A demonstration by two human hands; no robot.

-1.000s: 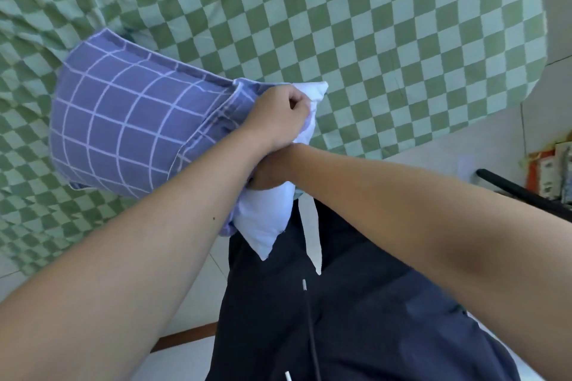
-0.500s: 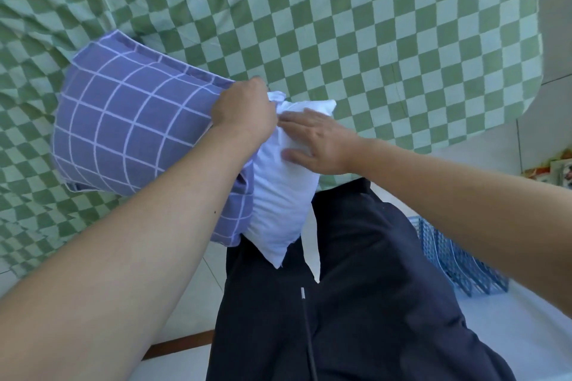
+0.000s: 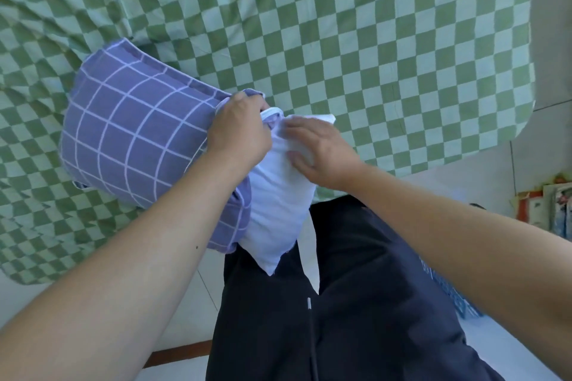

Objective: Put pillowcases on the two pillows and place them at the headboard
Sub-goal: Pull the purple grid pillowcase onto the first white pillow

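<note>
Here, the left hand (image 3: 240, 130) grips the open edge of the purple pillowcase (image 3: 136, 136), held above the checked bed (image 3: 371, 40). The right hand (image 3: 318, 151) presses, fingers flat, on the white pillow (image 3: 275, 210) protruding from the pillowcase.

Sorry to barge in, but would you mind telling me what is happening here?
A person standing beside the bed is fitting a purple pillowcase over a white pillow. The left hand grips the pillowcase's open edge, while the right hand presses flat on the pillow's exposed end. Most of the pillow is covered; that end sticks out.
</note>
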